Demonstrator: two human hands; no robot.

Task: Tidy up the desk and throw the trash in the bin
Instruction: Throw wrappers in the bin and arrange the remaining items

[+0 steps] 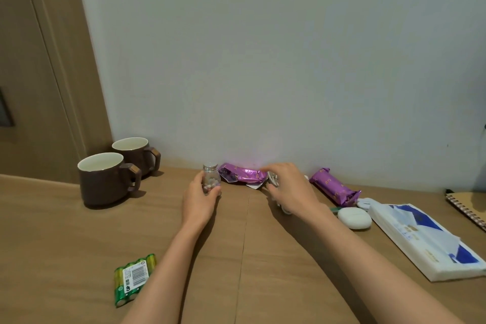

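Wrapper (243, 175), purple foil and torn open, lies crumpled on the table (65, 231) against the wall (263, 60), between the person's 2 hands. The left hand (201, 198) is just left of it, fingers curled round a small clear bottle (211, 179) with a silver cap and pale pieces inside; the bottle stands upright on the table. The right hand (288, 187) hovers at the wrapper's right end, its fingers bent round a white object (273, 179) that is too hidden to name.

Further right lies a sealed purple packet (334, 188), then a white rounded case (354, 218), a white and blue pack of tissues (426, 239) and a spiral notebook (470, 208) at the edge of view. At far left stand 2 brown mugs (105, 181), handles pointing right. Near the left forearm lies a pack of 4 green batteries (134, 279).
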